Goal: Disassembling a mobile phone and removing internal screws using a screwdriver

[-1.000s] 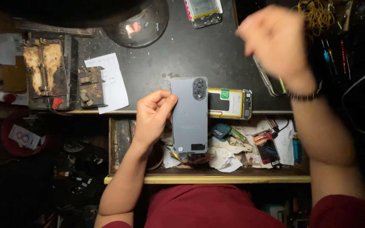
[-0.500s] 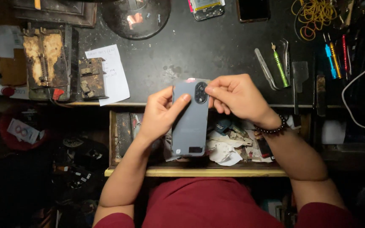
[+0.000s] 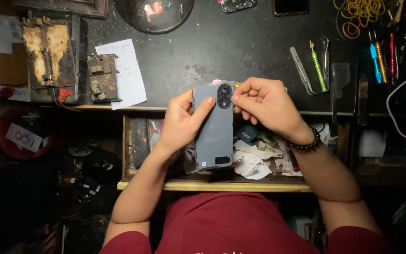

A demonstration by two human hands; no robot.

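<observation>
A grey-blue phone (image 3: 214, 136) with a black oval camera block near its top is held back-up over an open drawer. My left hand (image 3: 180, 121) grips its left edge, thumb lying across the back. My right hand (image 3: 265, 104) is at the phone's top right corner, fingertips pinching the edge beside the camera block. A dark bead bracelet (image 3: 302, 143) sits on my right wrist. Whether the right fingers hold anything small is hidden.
The open drawer (image 3: 212, 186) is full of crumpled paper and small parts. On the dark bench lie tweezers (image 3: 301, 70), a green-handled tool (image 3: 318, 68), a scraper (image 3: 340, 75), screwdrivers (image 3: 377, 54), yellow bands (image 3: 360, 14), a white note (image 3: 123, 70) and rusty metal fixtures (image 3: 48, 56).
My right hand came down from above the bench to the phone's top right corner and now pinches there. The left hand kept its hold on the phone throughout.
</observation>
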